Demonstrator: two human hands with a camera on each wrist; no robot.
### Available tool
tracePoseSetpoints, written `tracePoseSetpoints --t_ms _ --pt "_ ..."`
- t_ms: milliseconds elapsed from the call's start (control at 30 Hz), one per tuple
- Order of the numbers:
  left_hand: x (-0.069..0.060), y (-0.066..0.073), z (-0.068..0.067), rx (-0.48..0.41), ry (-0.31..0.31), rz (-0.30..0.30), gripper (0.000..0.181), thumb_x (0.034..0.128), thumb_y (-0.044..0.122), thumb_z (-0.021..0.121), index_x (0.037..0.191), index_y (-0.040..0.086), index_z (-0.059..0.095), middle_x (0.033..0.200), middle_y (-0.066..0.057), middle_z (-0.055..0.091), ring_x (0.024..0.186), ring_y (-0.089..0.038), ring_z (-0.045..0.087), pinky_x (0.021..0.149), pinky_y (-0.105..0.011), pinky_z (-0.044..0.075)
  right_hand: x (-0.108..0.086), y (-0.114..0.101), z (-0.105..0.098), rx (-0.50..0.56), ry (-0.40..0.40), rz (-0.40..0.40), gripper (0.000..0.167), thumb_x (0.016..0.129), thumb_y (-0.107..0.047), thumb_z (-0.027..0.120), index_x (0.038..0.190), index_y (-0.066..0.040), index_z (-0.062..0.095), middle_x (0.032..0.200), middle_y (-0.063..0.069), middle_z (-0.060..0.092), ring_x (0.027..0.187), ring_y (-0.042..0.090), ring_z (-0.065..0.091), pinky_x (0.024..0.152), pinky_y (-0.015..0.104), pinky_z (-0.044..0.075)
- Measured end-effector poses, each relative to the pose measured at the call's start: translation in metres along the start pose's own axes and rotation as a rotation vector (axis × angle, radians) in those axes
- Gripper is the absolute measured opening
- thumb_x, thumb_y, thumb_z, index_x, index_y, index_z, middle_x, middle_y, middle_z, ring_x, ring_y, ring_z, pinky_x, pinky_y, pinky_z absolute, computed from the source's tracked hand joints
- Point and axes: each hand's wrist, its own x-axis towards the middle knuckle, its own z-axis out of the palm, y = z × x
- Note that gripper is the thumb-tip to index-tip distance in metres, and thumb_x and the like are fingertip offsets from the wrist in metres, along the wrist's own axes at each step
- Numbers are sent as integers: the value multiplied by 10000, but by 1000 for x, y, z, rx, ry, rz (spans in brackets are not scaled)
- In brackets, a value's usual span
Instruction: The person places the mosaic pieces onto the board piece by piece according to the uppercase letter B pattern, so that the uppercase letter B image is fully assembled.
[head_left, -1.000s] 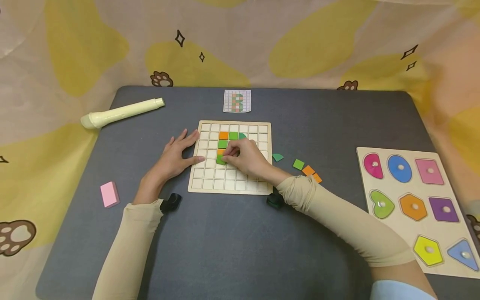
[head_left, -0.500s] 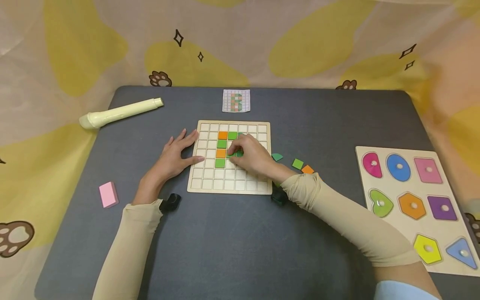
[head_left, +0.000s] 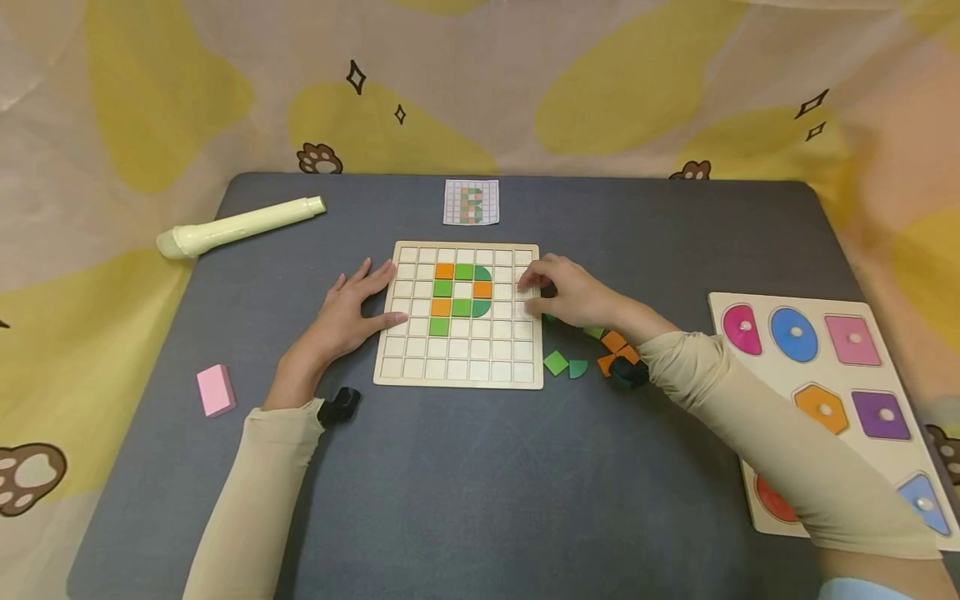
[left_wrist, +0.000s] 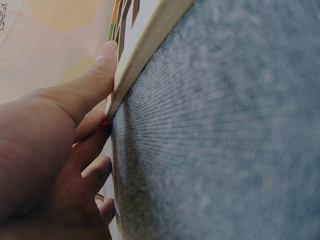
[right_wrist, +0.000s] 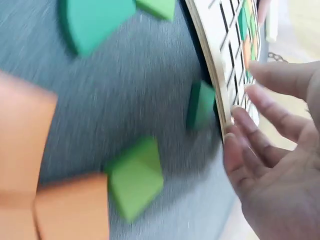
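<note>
A wooden grid board (head_left: 480, 369) lies mid-table, with several orange, light green and dark green tiles set in its cells. My left hand (head_left: 339, 312) rests at the board's left edge, thumb on top; the left wrist view shows the thumb (left_wrist: 95, 75) along the rim. Over the right edge is my right hand (head_left: 573, 293), its fingers slightly bent and holding nothing. Beside that edge, in the right wrist view, lie a dark green tile (right_wrist: 201, 106) and a light green square tile (right_wrist: 136, 180). A quarter-circle tile (head_left: 577, 369) and orange tiles (head_left: 613, 342) lie nearby, partly under the wrist camera.
Behind the board lies a small printed pattern card (head_left: 471, 202). A pale yellow microphone-shaped object (head_left: 243, 227) is at the back left, a pink block (head_left: 216, 390) at the left. At the right, a knobbed shape puzzle (head_left: 813, 375) lies partly beneath my right forearm.
My right hand has left the middle of the board and moved right to its edge. The light green square it was touching now sits in a cell. My left hand has stayed put.
</note>
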Motion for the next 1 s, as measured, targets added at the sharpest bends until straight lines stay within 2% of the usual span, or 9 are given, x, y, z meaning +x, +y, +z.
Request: tracePoseSetpoints --t_ms 200,400,700,867,1000 --pt "0 -1 0 9 -2 7 890 993 290 772 1696 152 244 1780 -28 199 1683 -296 18 1347 -557 -73 -18 10 -16 -59 -61 50 287 1017 -90 718 1285 -9 654 1242 204 590 1160 367 582 1047 535 509" --pt "0 -1 0 16 0 13 889 993 280 773 1695 141 245 1778 -38 203 1682 -302 22 1347 -559 -71 -38 16 -27 -119 -101 78 368 969 -77 776 1302 18 650 1197 213 607 1088 356 608 995 535 536" --pt "-1 -1 0 27 7 28 888 992 277 773 1692 121 250 1777 -53 207 1681 -311 29 1347 -561 -64 -58 24 -35 -138 -107 117 481 820 -5 895 1246 20 672 1119 186 652 1017 323 643 938 508 572" --pt "0 -2 1 27 8 28 886 994 287 771 1693 126 251 1778 -46 205 1681 -307 28 1348 -558 -63 -64 24 -35 -150 -114 122 501 800 40 899 1247 16 674 1113 170 647 1006 312 644 927 503 587" --pt "0 -2 1 23 8 27 885 995 293 769 1694 129 251 1779 -42 204 1682 -306 27 1348 -557 -65 -65 26 -31 -157 -87 103 474 800 53 889 1224 10 682 1087 153 650 983 292 651 906 487 591"
